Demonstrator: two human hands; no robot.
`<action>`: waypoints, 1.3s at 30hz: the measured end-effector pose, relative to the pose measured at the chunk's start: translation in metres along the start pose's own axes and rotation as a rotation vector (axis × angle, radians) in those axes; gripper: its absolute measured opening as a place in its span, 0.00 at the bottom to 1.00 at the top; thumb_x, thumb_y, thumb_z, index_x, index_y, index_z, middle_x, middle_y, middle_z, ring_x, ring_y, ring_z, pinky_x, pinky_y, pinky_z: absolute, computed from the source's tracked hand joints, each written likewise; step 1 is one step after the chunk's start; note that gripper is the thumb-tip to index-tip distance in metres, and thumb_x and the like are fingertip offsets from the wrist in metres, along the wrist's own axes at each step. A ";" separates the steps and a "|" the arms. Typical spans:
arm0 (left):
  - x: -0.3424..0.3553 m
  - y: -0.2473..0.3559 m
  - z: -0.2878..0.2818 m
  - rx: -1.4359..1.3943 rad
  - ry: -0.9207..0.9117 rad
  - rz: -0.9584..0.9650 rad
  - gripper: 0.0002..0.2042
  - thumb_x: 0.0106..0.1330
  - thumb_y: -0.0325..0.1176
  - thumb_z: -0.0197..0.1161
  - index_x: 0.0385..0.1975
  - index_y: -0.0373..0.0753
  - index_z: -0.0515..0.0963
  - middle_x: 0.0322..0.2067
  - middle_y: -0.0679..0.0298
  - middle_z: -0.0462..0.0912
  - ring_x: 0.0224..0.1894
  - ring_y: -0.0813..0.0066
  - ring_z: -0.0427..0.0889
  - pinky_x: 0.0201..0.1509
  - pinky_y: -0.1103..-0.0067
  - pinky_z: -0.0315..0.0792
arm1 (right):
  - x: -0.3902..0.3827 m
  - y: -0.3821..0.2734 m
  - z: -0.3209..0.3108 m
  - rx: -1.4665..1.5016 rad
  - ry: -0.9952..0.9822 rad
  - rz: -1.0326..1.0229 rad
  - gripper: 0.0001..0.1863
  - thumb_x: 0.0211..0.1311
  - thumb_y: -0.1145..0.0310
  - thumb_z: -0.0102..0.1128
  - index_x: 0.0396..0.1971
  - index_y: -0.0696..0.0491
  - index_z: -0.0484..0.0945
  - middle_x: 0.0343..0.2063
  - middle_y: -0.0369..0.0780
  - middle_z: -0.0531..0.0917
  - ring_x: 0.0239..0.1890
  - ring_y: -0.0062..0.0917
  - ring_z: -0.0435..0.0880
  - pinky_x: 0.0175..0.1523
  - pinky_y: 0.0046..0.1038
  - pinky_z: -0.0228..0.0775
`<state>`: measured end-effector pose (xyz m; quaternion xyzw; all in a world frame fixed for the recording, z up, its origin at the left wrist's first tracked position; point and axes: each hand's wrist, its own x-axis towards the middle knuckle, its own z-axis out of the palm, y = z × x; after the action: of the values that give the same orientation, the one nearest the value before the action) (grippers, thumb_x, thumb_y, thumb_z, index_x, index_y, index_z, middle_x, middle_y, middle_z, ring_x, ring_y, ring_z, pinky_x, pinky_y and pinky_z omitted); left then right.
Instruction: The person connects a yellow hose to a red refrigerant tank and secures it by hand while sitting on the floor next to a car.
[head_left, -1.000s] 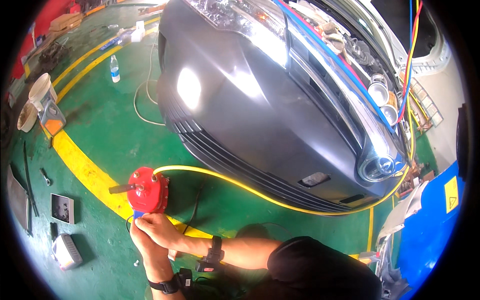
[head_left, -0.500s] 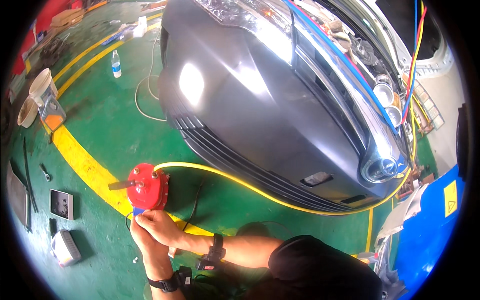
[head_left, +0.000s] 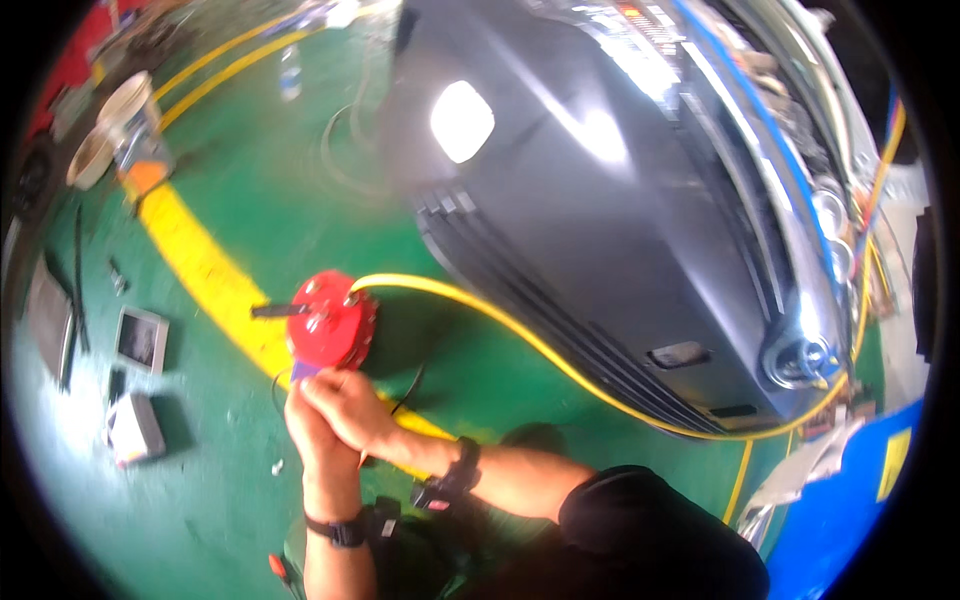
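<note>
A red pump-like unit (head_left: 330,320) with a rounded top, metal fittings and a dark handle (head_left: 279,311) stands on the floor. A yellow hose (head_left: 520,330) runs from one of its fittings toward the car front. At the unit's near side, a small blue part (head_left: 301,371) shows just beyond my fingertips. My left hand (head_left: 313,432) and my right hand (head_left: 352,408) are pressed together against this part, fingers closed. What lies between them is hidden, and motion blurs the picture. A dark cable (head_left: 409,388) lies beside the unit.
The dark grey car bumper (head_left: 600,230) fills the upper right. Left on the green floor are a bucket (head_left: 128,105), a small square tray (head_left: 142,340) and a white jug (head_left: 136,429). A water bottle (head_left: 290,74) stands farther back; a blue panel (head_left: 850,510) is at right.
The head view has shifted, so the floor items and the red unit sit farther right and most of them higher. Both hands remain together at the unit's near side.
</note>
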<state>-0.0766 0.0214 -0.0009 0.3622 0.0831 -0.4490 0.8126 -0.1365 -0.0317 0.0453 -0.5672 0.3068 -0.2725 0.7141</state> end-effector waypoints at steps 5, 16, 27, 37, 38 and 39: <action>0.000 -0.019 0.010 -0.111 0.121 -0.092 0.15 0.78 0.42 0.48 0.42 0.40 0.79 0.37 0.64 0.83 0.41 0.70 0.82 0.51 0.71 0.76 | -0.001 0.001 -0.012 0.102 0.058 0.089 0.16 0.70 0.60 0.59 0.27 0.58 0.81 0.24 0.35 0.83 0.31 0.16 0.78 0.37 0.29 0.73; -0.023 0.008 0.038 0.095 0.167 -0.040 0.11 0.76 0.37 0.50 0.35 0.41 0.78 0.31 0.67 0.81 0.33 0.75 0.80 0.41 0.76 0.76 | -0.007 -0.018 -0.009 0.065 -0.003 0.150 0.15 0.72 0.64 0.60 0.30 0.62 0.82 0.24 0.33 0.82 0.31 0.13 0.77 0.36 0.22 0.70; -0.016 0.004 0.030 0.335 0.161 0.017 0.11 0.75 0.36 0.50 0.29 0.43 0.76 0.26 0.69 0.78 0.27 0.79 0.77 0.31 0.78 0.73 | -0.004 -0.022 -0.014 0.037 -0.047 0.241 0.13 0.74 0.67 0.56 0.37 0.61 0.84 0.33 0.34 0.85 0.37 0.15 0.80 0.44 0.20 0.72; -0.017 0.005 0.037 0.083 0.220 -0.029 0.13 0.75 0.38 0.50 0.28 0.44 0.75 0.25 0.70 0.78 0.26 0.79 0.77 0.30 0.78 0.73 | -0.003 -0.020 -0.008 0.076 -0.019 0.165 0.16 0.73 0.64 0.60 0.26 0.59 0.81 0.20 0.28 0.77 0.22 0.09 0.69 0.25 0.20 0.60; -0.017 0.005 0.036 0.049 0.209 -0.045 0.13 0.75 0.38 0.49 0.28 0.44 0.75 0.25 0.70 0.78 0.26 0.79 0.77 0.31 0.78 0.74 | -0.002 -0.021 -0.008 0.074 -0.026 0.154 0.16 0.73 0.64 0.60 0.26 0.58 0.81 0.19 0.28 0.76 0.22 0.09 0.69 0.25 0.20 0.59; -0.017 0.005 0.035 0.014 0.198 -0.061 0.13 0.75 0.38 0.49 0.28 0.44 0.75 0.26 0.70 0.79 0.26 0.78 0.77 0.31 0.77 0.74 | -0.002 -0.021 -0.008 0.072 -0.033 0.144 0.16 0.73 0.64 0.60 0.26 0.58 0.81 0.19 0.27 0.76 0.22 0.09 0.69 0.25 0.20 0.59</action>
<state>-0.0888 0.0113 0.0348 0.4079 0.1707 -0.4361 0.7838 -0.1446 -0.0403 0.0649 -0.5220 0.3249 -0.2220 0.7568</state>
